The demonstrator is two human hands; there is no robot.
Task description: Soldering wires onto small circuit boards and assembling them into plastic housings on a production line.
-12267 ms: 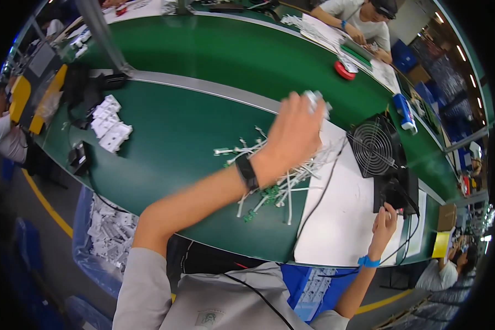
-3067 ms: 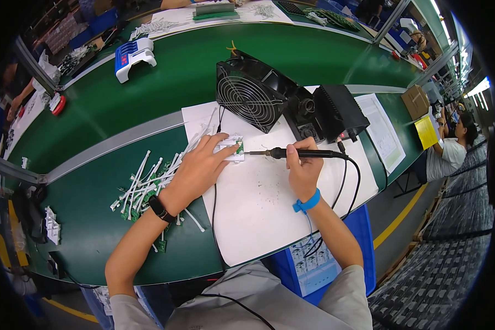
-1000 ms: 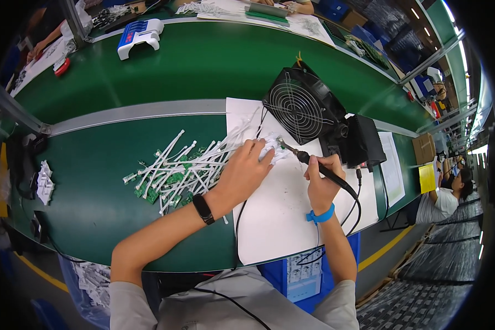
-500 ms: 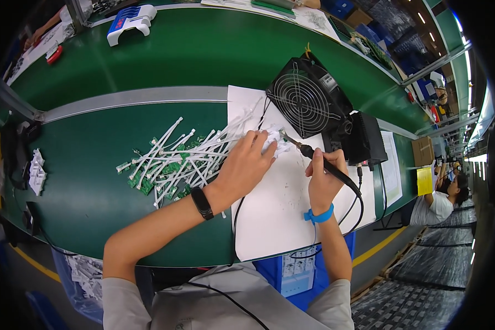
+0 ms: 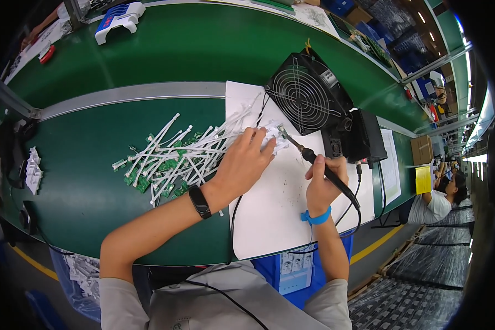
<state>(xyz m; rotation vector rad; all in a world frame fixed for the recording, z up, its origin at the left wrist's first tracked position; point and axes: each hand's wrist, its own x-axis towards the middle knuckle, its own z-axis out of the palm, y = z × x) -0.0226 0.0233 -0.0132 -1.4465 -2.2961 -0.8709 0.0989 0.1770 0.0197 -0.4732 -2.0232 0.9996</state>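
My right hand (image 5: pixel 323 190) is closed round the handle of a soldering iron (image 5: pixel 309 155). The iron's tip points away to the left and meets, or nearly meets, a small white plastic part (image 5: pixel 273 132). At that part my left hand (image 5: pixel 246 159) has its fingers bent and pressed down, holding it on a white sheet (image 5: pixel 275 220). The fingers cover some of the part, so its full shape is hidden. Beside my left hand lies a heap of white cables (image 5: pixel 195 157) with small green circuit boards (image 5: pixel 143 184) among them.
A black fan with a wire guard (image 5: pixel 300 93) stands beyond the iron, next to a black box-shaped unit (image 5: pixel 368 137). White plastic pieces (image 5: pixel 33 170) lie at the far left. A co-worker (image 5: pixel 435 209) sits at the right. The iron's cord loops beside my right wrist.
The whole view has shifted slightly. The iron stays in my right hand with its tip at the white part, and my left hand keeps its place there.
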